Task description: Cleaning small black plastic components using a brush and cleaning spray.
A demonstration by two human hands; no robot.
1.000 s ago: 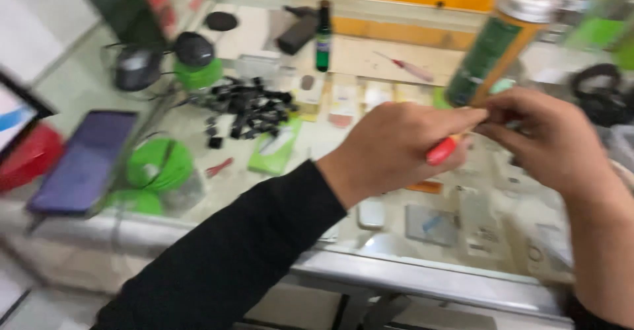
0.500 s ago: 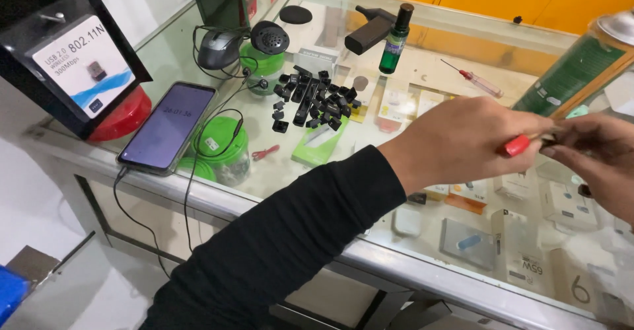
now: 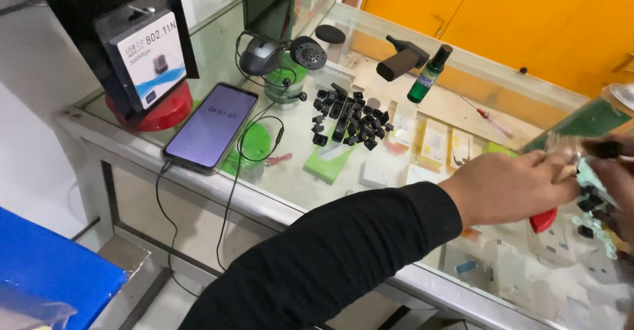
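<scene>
Both of your hands meet over the right end of the glass desk [image 3: 198, 59].

At the far left a red round stand [image 3: 155, 110] carries a boxed adapter pack [image 3: 150, 56]. Right of it a phone [image 3: 211, 126] lies screen-up near the desk's near edge, its cable hanging over. Green tubs [image 3: 254, 146] sit beside and behind it, with a mouse [image 3: 261, 54] on the far one. A heap of small black parts [image 3: 349, 117] fills mid-desk; a green bottle [image 3: 428, 75] stands behind. Your left hand [image 3: 512, 188], black-sleeved, is curled shut around a red-handled tool [image 3: 543, 220]. Your right hand [image 3: 611, 171] is blurred at the frame's right edge, so you cannot tell its grip. Bare glass lies between the heap and your left hand.
</scene>
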